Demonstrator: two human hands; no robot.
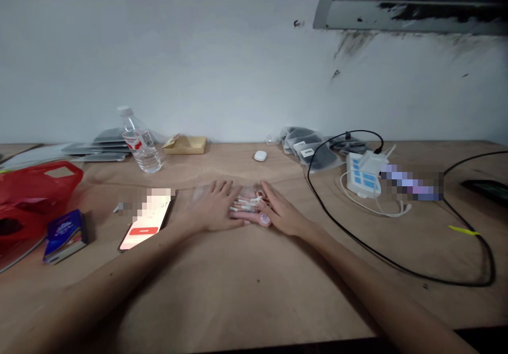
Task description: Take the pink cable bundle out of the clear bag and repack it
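Note:
A clear plastic packet (pixel 246 206) lies on the table in front of me, with several thin white sticks and a pinkish patterned part showing through it. My left hand (pixel 217 206) rests flat over the packet's left part, its fingers stretched out and slightly spread, hiding that side. At the packet's right end my right hand (pixel 283 211) touches the edge, fingers extended and pointing away from me. A pale round spot shows near the right fingertips. What exactly the packet contains is too blurred to tell.
Left of my hands are a lit phone (pixel 147 224), a blue box (pixel 65 236), a red plastic bag (pixel 43 195) and a water bottle (pixel 141 145). Behind them sit a cardboard box (pixel 186 145) and a white earbud case (pixel 260 156). A power strip (pixel 363 177) and black cable (pixel 337 227) lie right.

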